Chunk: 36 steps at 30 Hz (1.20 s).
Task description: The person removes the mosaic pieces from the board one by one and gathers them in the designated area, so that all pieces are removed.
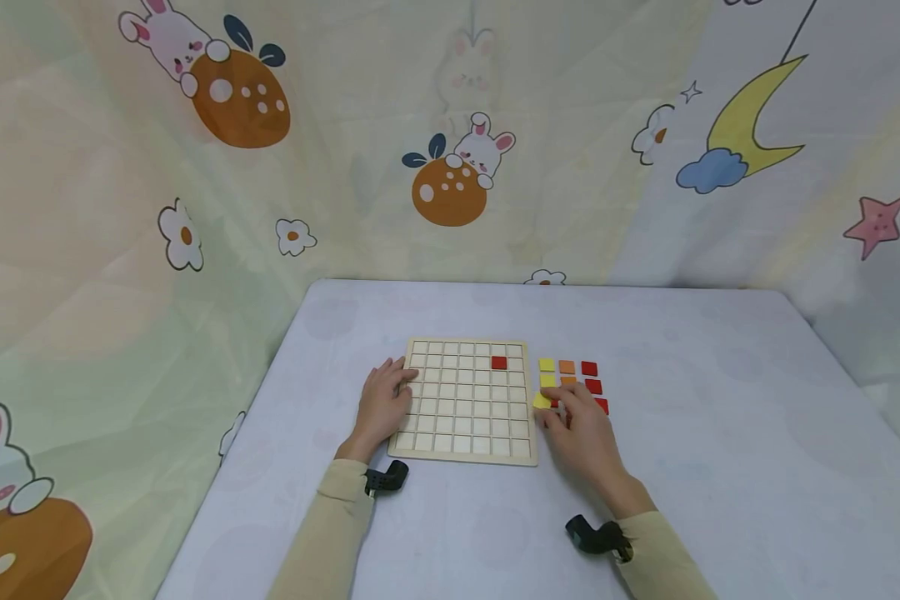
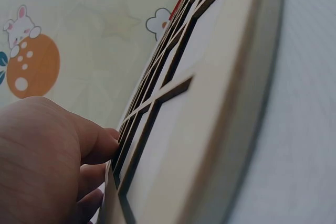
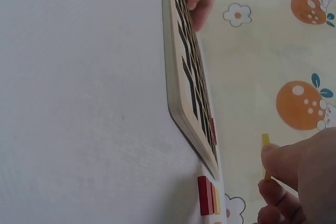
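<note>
A square wooden grid board (image 1: 465, 457) lies flat on the table, with one red tile (image 1: 498, 363) in a cell near its upper right. My left hand (image 1: 381, 406) rests at the board's left rim, its fingertips touching the edge. In the left wrist view that hand (image 2: 44, 161) is close beside the grid. To the right of the board, my right hand (image 1: 585, 433) pinches a yellow tile (image 1: 542, 401) between thumb and finger. The right wrist view shows this yellow tile (image 3: 266, 139) held on edge, off the table. Part of the loose tiles is hidden behind the right hand.
Right of the board lie rows of loose tiles: a yellow tile (image 1: 546, 365), an orange tile (image 1: 566, 367) and a red tile (image 1: 589, 368) form the far row. The white table (image 1: 757, 433) meets a patterned cloth backdrop (image 1: 592, 100) at the back.
</note>
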{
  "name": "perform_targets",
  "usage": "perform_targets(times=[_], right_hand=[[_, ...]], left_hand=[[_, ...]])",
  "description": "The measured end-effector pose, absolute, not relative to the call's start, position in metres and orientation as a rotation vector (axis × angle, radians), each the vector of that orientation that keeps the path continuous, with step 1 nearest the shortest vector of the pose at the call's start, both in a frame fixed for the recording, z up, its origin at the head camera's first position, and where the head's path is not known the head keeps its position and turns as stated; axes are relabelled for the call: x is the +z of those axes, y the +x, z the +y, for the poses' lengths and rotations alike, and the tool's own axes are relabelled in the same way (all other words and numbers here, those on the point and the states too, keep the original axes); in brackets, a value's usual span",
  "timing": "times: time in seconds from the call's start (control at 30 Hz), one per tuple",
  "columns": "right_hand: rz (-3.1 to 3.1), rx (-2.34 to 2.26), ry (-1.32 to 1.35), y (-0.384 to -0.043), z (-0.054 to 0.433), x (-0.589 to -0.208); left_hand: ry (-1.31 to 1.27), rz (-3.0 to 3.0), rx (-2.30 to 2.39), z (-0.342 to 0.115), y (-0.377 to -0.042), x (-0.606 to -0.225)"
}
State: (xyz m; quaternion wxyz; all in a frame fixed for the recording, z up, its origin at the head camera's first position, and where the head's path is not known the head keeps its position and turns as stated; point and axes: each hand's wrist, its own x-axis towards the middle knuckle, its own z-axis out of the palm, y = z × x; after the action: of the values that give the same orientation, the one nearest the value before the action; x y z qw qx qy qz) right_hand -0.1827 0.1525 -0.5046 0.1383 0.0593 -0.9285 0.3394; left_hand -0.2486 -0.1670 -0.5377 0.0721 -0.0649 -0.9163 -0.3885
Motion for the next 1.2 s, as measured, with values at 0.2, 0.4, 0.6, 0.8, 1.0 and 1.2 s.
perform_targets(times=[0.2, 0.4, 0.6, 0.8, 1.0, 1.2], right_hand=[[-2.671, 1.009, 0.139, -0.181, 0.162, -0.511], [-2.658, 0.995, 0.098, -0.180, 0.167, -0.520], [-2.648, 0.974, 0.032, -0.182, 0.175, -0.523], [-2.640, 0.949, -0.010, -0.181, 0.187, -0.518], [-2.653, 1.001, -0.074, -0.180, 0.203, -0.515], [-2.702, 1.027, -0.144, -0.179, 0.218, -0.515]], left_hand=[[-0.202, -2.742, -1.156, -0.166, -0.248, -0.537], [-0.182, -2.748, -1.150, -0.166, -0.247, -0.537], [-0.182, -2.751, -1.160, -0.166, -0.246, -0.537], [-0.178, -2.749, -1.160, -0.166, -0.247, -0.535], [-0.173, -2.747, -1.172, -0.164, -0.247, -0.534], [-0.171, -2.749, -1.173, -0.164, -0.246, -0.534]])
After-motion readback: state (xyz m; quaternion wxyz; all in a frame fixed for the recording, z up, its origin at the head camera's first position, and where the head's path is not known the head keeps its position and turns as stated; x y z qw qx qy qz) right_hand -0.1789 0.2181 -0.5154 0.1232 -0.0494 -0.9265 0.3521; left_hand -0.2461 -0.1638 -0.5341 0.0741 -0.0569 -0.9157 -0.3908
